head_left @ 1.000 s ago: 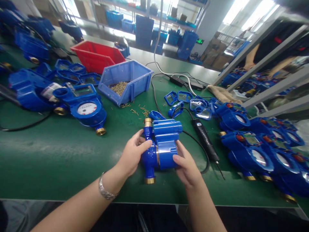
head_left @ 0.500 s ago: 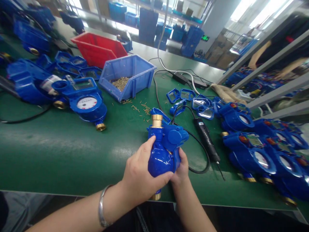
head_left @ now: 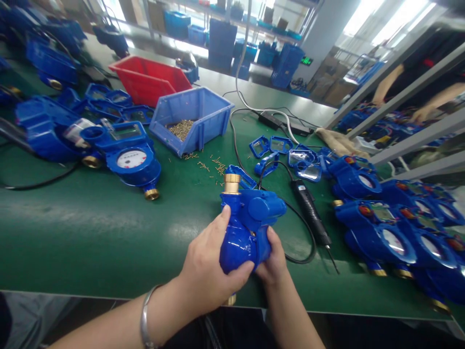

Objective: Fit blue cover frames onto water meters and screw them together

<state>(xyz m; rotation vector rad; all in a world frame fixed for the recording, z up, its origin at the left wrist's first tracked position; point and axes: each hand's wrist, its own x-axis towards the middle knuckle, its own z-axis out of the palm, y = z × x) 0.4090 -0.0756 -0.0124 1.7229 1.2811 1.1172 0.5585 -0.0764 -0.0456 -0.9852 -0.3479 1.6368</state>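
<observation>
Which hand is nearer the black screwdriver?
Right. The right hand holds the blue meter from the side toward the black screwdriver; the left hand grips its opposite side.

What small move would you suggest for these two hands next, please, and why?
I would probably turn the glossy blue, round-bodied, brass-ended meter over between the bare left hand and the bare right hand: both hold it, and its smooth, rounded side is towards the camera, so the opposite face cannot be seen.
</observation>
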